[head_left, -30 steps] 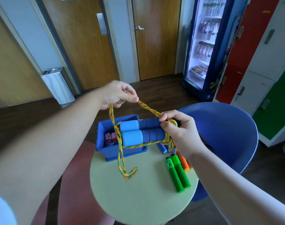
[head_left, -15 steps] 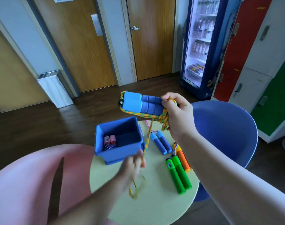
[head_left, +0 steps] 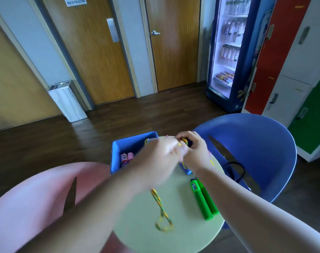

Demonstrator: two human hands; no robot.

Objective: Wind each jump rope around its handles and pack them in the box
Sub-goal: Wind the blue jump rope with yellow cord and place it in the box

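A round green table [head_left: 182, 232] sits low in the frame, wooden doors [head_left: 93, 52] and a drinks fridge [head_left: 226, 52] above. At centre, beside the blue box [head_left: 117, 152], the right hand [head_left: 195, 152] is clamped on the orange-green rope [head_left: 161, 205]. The blurred left hand [head_left: 162, 154] hides the handles; its grip is unreadable.

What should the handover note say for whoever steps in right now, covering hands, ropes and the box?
Left hand: blurred, at the rope beside the right; grip unclear.
Right hand: closed on the orange-yellow rope bundle above the table.
Rope tail hangs loose, so winding is unfinished.
Blue box holds a pink-handled rope.
Green handles lie on the table, unpacked.
Left: finish winding, pack this rope, then the green one.
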